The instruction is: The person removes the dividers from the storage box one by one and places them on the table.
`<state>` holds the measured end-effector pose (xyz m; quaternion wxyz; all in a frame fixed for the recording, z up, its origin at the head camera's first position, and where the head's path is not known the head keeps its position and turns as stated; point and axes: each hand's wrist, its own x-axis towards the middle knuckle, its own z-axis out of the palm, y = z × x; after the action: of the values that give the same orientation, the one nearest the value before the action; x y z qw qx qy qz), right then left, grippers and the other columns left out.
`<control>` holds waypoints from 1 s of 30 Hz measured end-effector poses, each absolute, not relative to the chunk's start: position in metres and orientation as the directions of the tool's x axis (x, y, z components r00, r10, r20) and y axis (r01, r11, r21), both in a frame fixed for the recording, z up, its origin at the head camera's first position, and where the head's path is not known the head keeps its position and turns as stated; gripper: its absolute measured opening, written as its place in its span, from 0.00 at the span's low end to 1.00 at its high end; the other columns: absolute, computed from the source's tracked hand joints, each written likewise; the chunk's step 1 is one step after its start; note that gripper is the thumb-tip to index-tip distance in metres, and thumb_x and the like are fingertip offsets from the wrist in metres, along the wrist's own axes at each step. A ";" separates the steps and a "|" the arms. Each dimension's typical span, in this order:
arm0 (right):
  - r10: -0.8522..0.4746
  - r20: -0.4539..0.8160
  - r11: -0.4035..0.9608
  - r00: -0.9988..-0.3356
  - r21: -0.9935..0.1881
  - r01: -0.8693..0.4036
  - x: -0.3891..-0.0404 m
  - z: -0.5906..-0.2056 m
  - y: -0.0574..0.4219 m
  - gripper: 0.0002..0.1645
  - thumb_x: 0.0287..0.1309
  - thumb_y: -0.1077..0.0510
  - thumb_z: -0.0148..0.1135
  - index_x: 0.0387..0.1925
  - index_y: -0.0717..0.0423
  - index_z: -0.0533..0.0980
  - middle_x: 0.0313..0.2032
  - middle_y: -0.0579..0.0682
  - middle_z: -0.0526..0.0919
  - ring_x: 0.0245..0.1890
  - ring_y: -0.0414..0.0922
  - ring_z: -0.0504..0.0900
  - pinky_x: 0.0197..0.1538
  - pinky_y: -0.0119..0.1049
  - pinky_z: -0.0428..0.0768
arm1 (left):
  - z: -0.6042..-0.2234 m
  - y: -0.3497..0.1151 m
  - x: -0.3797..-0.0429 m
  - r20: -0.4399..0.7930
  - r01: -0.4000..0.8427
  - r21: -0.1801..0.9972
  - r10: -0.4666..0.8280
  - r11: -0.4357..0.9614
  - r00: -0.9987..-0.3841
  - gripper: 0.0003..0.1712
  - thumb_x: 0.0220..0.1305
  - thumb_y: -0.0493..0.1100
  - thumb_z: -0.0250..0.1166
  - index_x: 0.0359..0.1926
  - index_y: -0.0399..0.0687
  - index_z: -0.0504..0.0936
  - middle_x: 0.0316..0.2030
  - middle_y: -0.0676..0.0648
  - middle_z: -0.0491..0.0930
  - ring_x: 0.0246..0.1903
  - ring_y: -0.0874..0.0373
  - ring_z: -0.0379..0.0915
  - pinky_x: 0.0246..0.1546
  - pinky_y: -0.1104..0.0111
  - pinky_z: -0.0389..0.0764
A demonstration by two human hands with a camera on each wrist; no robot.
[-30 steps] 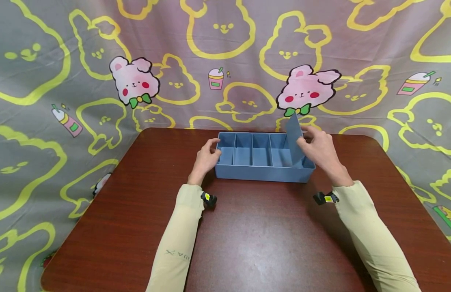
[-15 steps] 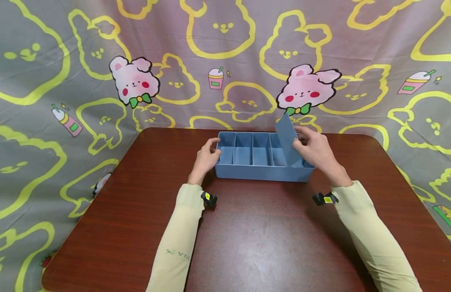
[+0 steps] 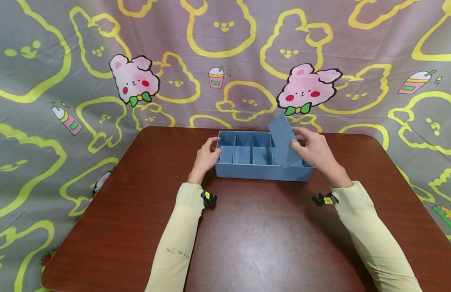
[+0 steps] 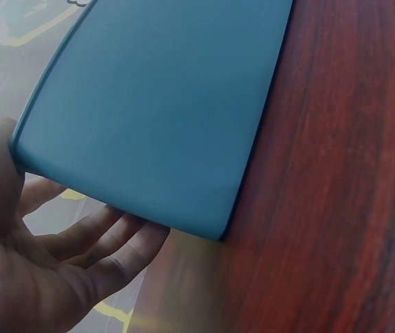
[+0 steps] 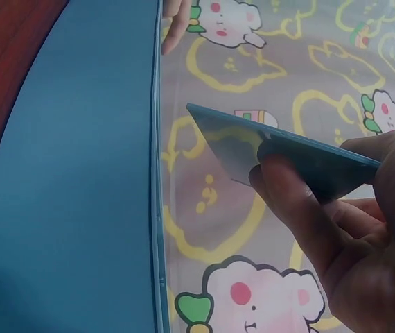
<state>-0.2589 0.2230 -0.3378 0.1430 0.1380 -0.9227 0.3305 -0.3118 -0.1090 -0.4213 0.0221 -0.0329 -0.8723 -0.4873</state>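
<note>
A long blue divided box point(image 3: 262, 172) stands on the table, its compartments parted by thin upright walls. At its left end my left hand point(image 3: 205, 158) grips the end wall; in the left wrist view the thumb is by the rim and the fingers point(image 4: 118, 260) touch the wall. My right hand point(image 3: 314, 148) pinches a flat blue divider panel point(image 3: 281, 140) between thumb and fingers. The panel is tilted above the box's right part and hides much of the compartments there. In the right wrist view, the panel point(image 5: 239, 139) is seen nearly edge-on, apart from the box's long side point(image 5: 73, 180).
The dark red-brown wooden table point(image 3: 262, 235) spreads out in front of the box and to both sides. A grey and pink curtain point(image 3: 240, 48) with cartoon bears and drinks hangs close behind the table's far edge.
My right hand has shifted slightly left with the divider panel, which has turned its flat face more toward the head camera and leans further left. The left hand and the box have stayed in place.
</note>
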 end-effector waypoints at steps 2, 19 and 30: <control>-0.164 0.361 0.742 -0.918 -0.568 -0.356 -0.259 -0.338 0.223 0.27 0.62 0.59 0.55 0.62 0.61 0.72 0.38 0.61 0.87 0.22 0.47 0.75 0.26 0.35 0.71 | -0.421 -0.109 -0.312 0.071 0.078 0.848 0.033 0.524 -0.997 0.26 0.68 0.46 0.53 0.67 0.62 0.68 0.39 0.45 0.78 0.27 0.52 0.71 0.27 0.63 0.69; -0.204 0.361 0.739 -0.910 -0.553 -0.385 -0.259 -0.341 0.219 0.25 0.63 0.60 0.56 0.62 0.60 0.73 0.27 0.53 0.81 0.19 0.44 0.70 0.25 0.34 0.66 | -0.422 -0.109 -0.313 0.069 0.077 0.852 0.035 0.519 -0.997 0.26 0.68 0.46 0.53 0.67 0.61 0.68 0.42 0.46 0.78 0.32 0.51 0.73 0.30 0.62 0.71; -0.250 0.399 0.719 -0.882 -0.533 -0.445 -0.257 -0.344 0.214 0.24 0.63 0.61 0.56 0.60 0.60 0.74 0.28 0.53 0.83 0.20 0.41 0.69 0.27 0.33 0.66 | -0.421 -0.109 -0.312 0.066 0.077 0.849 0.040 0.523 -0.997 0.27 0.68 0.46 0.53 0.67 0.61 0.68 0.42 0.46 0.79 0.32 0.51 0.73 0.30 0.62 0.70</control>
<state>-0.2571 0.2142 -0.3440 0.1509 0.1899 -0.9149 0.3228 -0.3123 -0.1092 -0.4208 0.0192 -0.0335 -0.8725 -0.4871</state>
